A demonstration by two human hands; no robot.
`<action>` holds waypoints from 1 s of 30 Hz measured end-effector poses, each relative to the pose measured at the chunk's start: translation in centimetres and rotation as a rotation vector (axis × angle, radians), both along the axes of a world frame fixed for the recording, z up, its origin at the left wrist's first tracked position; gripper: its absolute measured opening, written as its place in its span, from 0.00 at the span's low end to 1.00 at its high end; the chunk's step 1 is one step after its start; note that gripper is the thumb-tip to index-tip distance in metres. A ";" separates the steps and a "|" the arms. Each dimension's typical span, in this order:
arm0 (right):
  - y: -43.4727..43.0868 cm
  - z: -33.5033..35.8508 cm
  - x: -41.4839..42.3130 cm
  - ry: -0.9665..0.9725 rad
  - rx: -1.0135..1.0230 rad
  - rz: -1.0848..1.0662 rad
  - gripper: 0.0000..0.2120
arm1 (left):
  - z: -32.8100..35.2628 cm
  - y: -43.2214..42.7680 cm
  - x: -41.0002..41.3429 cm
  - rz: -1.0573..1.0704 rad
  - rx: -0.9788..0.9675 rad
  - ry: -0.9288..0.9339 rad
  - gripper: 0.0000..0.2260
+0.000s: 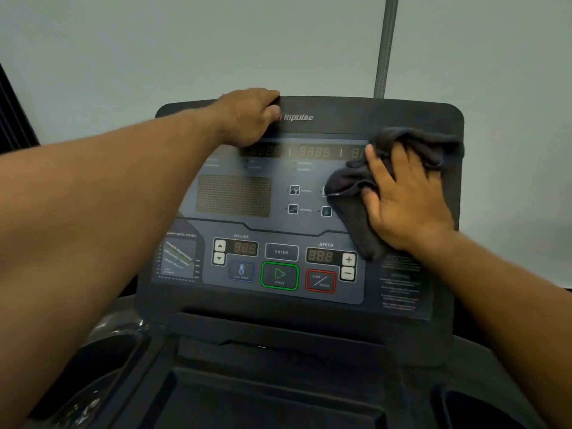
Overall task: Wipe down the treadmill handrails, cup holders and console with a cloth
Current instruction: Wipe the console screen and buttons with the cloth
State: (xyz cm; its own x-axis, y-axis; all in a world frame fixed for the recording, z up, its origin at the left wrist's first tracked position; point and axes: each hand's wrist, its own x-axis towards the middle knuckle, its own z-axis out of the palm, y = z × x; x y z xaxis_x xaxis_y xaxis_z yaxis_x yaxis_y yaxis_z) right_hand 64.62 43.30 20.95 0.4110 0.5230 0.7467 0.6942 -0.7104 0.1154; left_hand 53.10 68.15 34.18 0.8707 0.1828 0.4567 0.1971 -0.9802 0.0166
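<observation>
Console [272,224]: broad, flat, matte dark plastic panel with rounded corners and a smooth blue-grey face.
Cup holder [102,366]: glossy black well, near left.
Cloth [411,147]: dark, soft, crumpled, bunched on the console's right side.
Right hand [405,199]: fingers spread flat, pressing the cloth.
Left hand [247,116]: fingers hooked over the console's far top edge.
Start button [279,276]: green-outlined rounded square.

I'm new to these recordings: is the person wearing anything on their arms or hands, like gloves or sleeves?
No sleeves, watch or wristbands are in view. The left hand and right hand are ungloved, with no rings showing.
</observation>
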 end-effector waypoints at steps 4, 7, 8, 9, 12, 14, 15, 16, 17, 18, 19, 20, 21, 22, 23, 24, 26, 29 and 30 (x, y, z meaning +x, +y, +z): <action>3.1 -2.9 -3.6 0.035 0.077 -0.004 0.30 | -0.3 -0.1 0.3 0.022 0.024 -0.060 0.17; 1.3 -6.7 -5.7 -0.021 -0.163 0.156 0.30 | -0.1 -0.2 0.6 0.032 0.026 -0.070 0.17; 0.0 -7.5 -5.6 -0.042 -0.244 0.215 0.30 | -0.1 -0.2 0.6 0.026 0.026 -0.069 0.17; -1.2 -7.7 -5.2 -0.068 -0.312 0.265 0.30 | 0.0 -0.1 0.6 0.015 0.027 -0.072 0.16; -3.1 -5.8 -2.4 -0.136 -0.351 0.282 0.30 | -0.4 0.3 0.8 -0.025 0.039 -0.089 0.13; -1.8 -2.8 -0.6 -0.115 -0.222 0.196 0.30 | -0.5 0.5 0.9 -0.039 0.044 -0.091 0.11; -0.5 -1.0 0.0 -0.086 -0.147 0.146 0.30 | -0.4 0.6 1.0 -0.040 0.043 -0.087 0.10; 1.0 0.8 0.4 -0.057 -0.071 0.104 0.31 | -0.4 0.6 1.0 -0.042 0.042 -0.084 0.10; 2.6 2.3 0.7 -0.026 0.002 0.059 0.31 | -0.4 0.7 1.0 -0.047 0.042 -0.081 0.10; 4.2 3.5 0.6 0.014 0.060 0.010 0.31 | -0.4 0.7 1.0 -0.049 0.045 -0.081 0.10; 5.7 4.1 0.3 0.054 0.102 -0.034 0.31 | -0.4 0.7 1.0 -0.049 0.048 -0.083 0.11; 6.9 4.0 -0.2 0.076 0.134 -0.059 0.30 | -0.5 0.8 1.1 -0.053 0.047 -0.085 0.11; 7.9 3.4 -1.0 0.069 0.149 -0.065 0.30 | -0.5 0.8 1.1 -0.057 0.043 -0.090 0.11; 8.7 2.3 -2.2 0.044 0.138 -0.050 0.30 | -0.5 0.9 1.1 -0.059 0.036 -0.093 0.12; 9.1 0.8 -3.7 0.025 0.106 -0.014 0.30 | -0.5 1.0 1.2 -0.061 0.032 -0.091 0.12; 9.2 -1.0 -5.2 0.021 0.061 0.035 0.30 | -0.5 1.1 1.2 -0.062 0.029 -0.088 0.12; 8.4 -4.6 -7.7 0.028 -0.061 0.140 0.30 | -0.4 1.3 1.2 -0.067 0.023 -0.082 0.12; 4.9 -8.3 -8.8 0.003 -0.311 0.263 0.30 | -0.4 1.4 1.2 -0.082 0.014 -0.075 0.11; 3.4 -8.5 -8.2 -0.028 -0.379 0.290 0.30 | -0.3 1.5 1.2 -0.085 0.011 -0.076 0.10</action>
